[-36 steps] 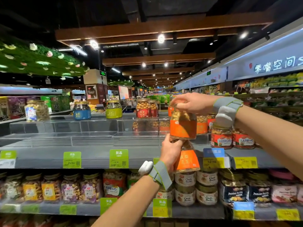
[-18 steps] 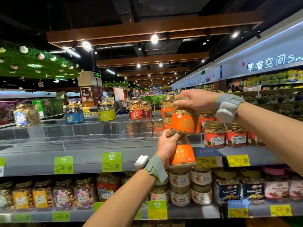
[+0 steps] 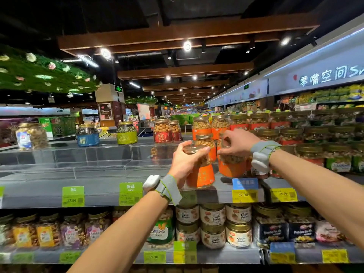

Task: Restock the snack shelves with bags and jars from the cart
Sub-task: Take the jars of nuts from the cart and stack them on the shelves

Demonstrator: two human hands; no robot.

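Left hand (image 3: 185,164) gripped one orange jar (image 3: 201,175) by the neck, just left of the blue price tag (image 3: 245,183); right hand (image 3: 238,142) pinched a second jar (image 3: 231,167) by its lid, above that tag. So close, I feared they could knock and tip.

a lit wall sign (image 3: 331,75) reads 零嘴空间, then a cut-off "sn". on the upper shelf edge (image 3: 102,194) a green tag (image 3: 73,196) shows 25.90, a second green tag (image 3: 130,193) says 新品 over "new", and a yellow tag (image 3: 244,195) shows 32.90. lower down, a price tag (image 3: 154,257) reads 69.90 and a jar (image 3: 160,231) shows "shews".
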